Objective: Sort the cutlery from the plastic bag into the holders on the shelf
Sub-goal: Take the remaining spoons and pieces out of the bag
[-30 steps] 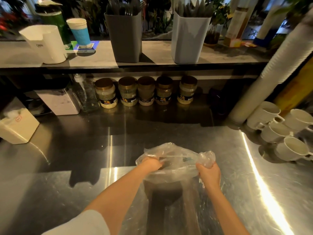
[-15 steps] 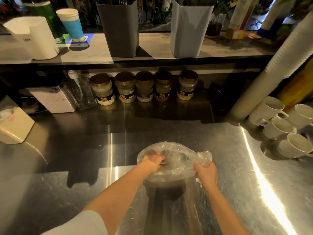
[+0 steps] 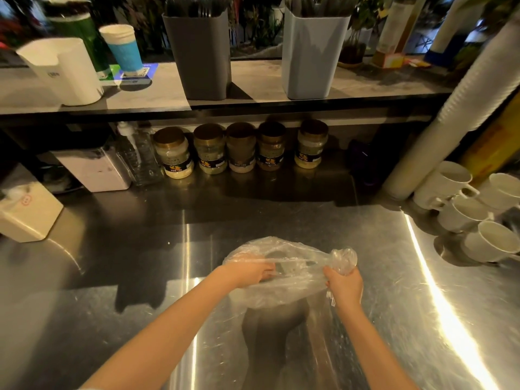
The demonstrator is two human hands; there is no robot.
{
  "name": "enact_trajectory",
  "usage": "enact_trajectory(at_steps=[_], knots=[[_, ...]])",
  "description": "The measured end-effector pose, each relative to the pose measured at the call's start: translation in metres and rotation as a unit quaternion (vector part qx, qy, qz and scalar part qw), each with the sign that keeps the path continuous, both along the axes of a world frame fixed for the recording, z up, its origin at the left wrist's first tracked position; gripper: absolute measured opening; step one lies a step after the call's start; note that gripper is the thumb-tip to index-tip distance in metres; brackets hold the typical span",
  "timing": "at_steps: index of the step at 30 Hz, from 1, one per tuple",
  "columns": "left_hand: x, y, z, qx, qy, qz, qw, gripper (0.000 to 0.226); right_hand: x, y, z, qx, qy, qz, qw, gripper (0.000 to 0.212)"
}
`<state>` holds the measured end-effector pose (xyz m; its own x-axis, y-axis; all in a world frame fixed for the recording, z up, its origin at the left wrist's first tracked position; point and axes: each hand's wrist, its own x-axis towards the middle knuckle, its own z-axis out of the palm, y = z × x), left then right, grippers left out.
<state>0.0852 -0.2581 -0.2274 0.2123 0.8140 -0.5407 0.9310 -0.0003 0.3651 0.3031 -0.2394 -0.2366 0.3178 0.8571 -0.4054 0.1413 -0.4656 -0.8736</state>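
Left hand: fingers curled together, tips tucked under the film of a clear thin plastic bag at its left side, gripping it. Whether they also hold anything inside the bag, cannot tell.

Right hand: fingers closed in a fist round the bag's bunched right end. A crumpled knob of film sticks up above the fist.

Bag: a tight band of film runs between the two hands. The body is wrinkled and cloudy, with white glints on the creases, and sags below the hands. Dim grey shapes show through it, too blurred to name. The bag sits low over a brushed stainless-steel counter, near the front edge and roughly centred, with its dark reflection below.

Farther out: a row of five glass jars with brass-coloured lids stands at the back of the counter, under a pale stone-look shelf. On the shelf are a dark grey square plastic holder and a pale blue-grey square plastic holder, apart from each other, both upright and both with dark cutlery standing in them. White ceramic mugs cluster at the right of the counter.
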Motion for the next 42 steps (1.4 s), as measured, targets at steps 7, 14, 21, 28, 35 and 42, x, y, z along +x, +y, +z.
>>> enact_trajectory(at_steps=[7, 14, 21, 28, 35, 42], knots=[[-0.009, -0.004, 0.034, 0.037, 0.018, -0.051, 0.998, 0.033, -0.009, -0.001, 0.002, 0.02, -0.01, -0.013, 1.0, 0.027], [-0.005, -0.011, 0.072, -0.044, -0.16, -0.047, 0.985, 0.017, -0.01, -0.004, 0.012, -0.004, 0.059, 0.067, 0.996, 0.026], [-0.007, -0.014, 0.08, 0.081, -0.322, 0.161, 0.93, 0.016, -0.014, -0.003, 0.017, 0.022, 0.073, 0.061, 0.995, 0.027], [-0.008, -0.024, 0.077, 0.093, -0.408, 0.295, 0.859, 0.018, -0.005, -0.007, 0.017, 0.042, 0.015, 0.029, 0.999, 0.039], [0.006, -0.029, 0.078, 0.098, -0.385, 0.304, 0.866, 0.017, -0.008, -0.008, 0.027, 0.077, 0.048, 0.014, 0.996, 0.057], [0.024, -0.033, 0.053, 0.027, -0.191, 0.093, 0.977, 0.024, -0.013, -0.012, 0.02, 0.054, 0.016, 0.092, 0.994, 0.03]])
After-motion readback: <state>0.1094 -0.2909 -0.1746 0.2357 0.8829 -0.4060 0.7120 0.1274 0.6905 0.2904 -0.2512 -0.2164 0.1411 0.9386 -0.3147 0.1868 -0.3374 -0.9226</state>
